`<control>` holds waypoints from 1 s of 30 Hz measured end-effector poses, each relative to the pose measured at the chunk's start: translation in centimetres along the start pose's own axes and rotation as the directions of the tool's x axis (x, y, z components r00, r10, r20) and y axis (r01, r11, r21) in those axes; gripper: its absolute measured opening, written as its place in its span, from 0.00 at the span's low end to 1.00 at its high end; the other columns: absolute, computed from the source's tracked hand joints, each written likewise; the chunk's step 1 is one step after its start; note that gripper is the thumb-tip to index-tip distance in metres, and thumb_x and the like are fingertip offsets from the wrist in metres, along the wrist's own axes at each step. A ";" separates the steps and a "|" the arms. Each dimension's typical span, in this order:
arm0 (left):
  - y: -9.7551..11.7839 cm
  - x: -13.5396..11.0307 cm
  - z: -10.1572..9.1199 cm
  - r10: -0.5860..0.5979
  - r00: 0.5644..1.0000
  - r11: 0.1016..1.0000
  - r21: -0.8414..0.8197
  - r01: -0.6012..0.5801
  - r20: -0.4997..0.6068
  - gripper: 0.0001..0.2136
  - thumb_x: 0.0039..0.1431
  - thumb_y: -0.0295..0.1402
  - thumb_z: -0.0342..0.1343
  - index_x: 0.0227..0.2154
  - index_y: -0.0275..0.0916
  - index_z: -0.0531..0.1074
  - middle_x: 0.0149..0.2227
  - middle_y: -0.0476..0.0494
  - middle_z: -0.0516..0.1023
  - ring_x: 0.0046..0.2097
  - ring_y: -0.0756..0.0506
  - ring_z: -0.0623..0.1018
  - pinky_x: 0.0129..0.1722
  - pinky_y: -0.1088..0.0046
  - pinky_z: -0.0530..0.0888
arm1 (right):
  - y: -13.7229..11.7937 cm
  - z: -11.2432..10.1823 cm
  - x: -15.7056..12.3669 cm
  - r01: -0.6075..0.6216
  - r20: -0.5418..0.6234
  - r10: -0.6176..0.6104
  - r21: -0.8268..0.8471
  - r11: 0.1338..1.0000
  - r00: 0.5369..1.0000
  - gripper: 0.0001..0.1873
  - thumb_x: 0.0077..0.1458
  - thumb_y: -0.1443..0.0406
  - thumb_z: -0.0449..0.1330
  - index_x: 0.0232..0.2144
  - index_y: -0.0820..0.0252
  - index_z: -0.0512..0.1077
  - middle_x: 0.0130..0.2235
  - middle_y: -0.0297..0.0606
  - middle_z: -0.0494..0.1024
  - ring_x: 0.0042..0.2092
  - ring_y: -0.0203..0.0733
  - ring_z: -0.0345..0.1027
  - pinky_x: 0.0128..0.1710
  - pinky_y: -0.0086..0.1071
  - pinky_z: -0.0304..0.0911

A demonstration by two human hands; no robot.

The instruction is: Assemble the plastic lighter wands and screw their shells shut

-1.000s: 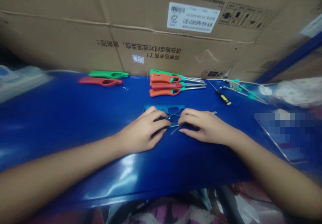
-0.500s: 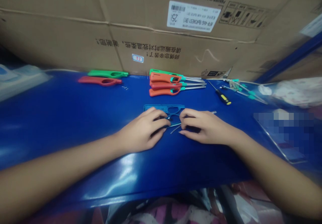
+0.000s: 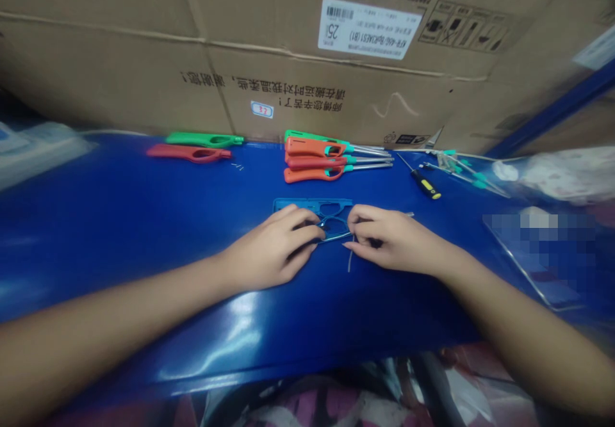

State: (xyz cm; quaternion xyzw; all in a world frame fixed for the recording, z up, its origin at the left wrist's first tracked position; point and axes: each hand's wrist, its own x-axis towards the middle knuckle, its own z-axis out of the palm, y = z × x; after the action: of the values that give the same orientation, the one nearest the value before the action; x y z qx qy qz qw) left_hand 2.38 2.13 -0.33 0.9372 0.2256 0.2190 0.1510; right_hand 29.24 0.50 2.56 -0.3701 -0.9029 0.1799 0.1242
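My left hand (image 3: 276,248) curls its fingers over a blue lighter shell (image 3: 334,225) and grips it against the table; the palm hides much of the shell. My right hand (image 3: 391,238) is closed at the shell's front end, its fingertips pinching a thin grey wire (image 3: 350,262) that hangs toward me. A metal tube (image 3: 336,238) runs from the shell under my right hand, and its tip (image 3: 410,214) shows beyond. Just behind both hands lies another blue shell half (image 3: 300,205), flat on the table.
Several lighters (image 3: 314,161) with metal tubes lie stacked behind. Green (image 3: 192,139) and red (image 3: 173,152) handle shells lie left, near tiny pins (image 3: 237,167). A screwdriver (image 3: 426,185), tubes with teal parts (image 3: 456,168) and a phone-like slab (image 3: 542,267) are right. A cardboard box (image 3: 269,30) stands behind.
The thin wire has swung from slanting left to hanging almost straight toward me, as my right fingertips shifted slightly. My left hand keeps its place on the blue shell.
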 end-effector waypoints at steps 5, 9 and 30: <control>0.0 0.0 0.0 0.002 1.000 1.000 0.002 -0.002 0.002 0.11 0.68 0.28 0.49 0.49 0.36 0.74 0.51 0.35 0.73 0.52 0.40 0.72 0.54 0.60 0.71 | -0.1 0.3 0.2 -0.010 -0.033 0.010 0.013 1.000 0.999 0.04 0.60 0.70 0.57 0.33 0.58 0.66 0.39 0.35 0.69 0.32 0.33 0.61 0.32 0.27 0.57; 0.0 -0.1 0.1 0.006 1.000 1.000 0.010 -0.006 0.005 0.11 0.68 0.28 0.49 0.48 0.36 0.73 0.51 0.35 0.72 0.52 0.40 0.72 0.54 0.60 0.72 | 0.0 0.3 0.2 0.012 -0.034 -0.011 0.019 1.000 0.999 0.05 0.62 0.70 0.56 0.40 0.58 0.70 0.42 0.38 0.70 0.35 0.34 0.64 0.34 0.28 0.60; -0.2 0.0 0.1 0.016 0.999 0.999 0.036 -0.018 0.031 0.16 0.68 0.28 0.49 0.55 0.42 0.74 0.56 0.34 0.70 0.55 0.38 0.71 0.54 0.56 0.72 | 0.1 0.2 0.2 0.000 -0.018 -0.001 -0.028 1.000 1.000 0.08 0.63 0.67 0.57 0.45 0.57 0.71 0.44 0.39 0.74 0.35 0.35 0.67 0.33 0.29 0.63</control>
State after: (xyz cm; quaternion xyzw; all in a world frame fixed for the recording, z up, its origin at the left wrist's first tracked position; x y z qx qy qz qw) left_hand 2.38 2.27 -0.51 0.9449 0.2192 0.2016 0.1357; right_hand 29.14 0.67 2.34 -0.3732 -0.9043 0.1639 0.1269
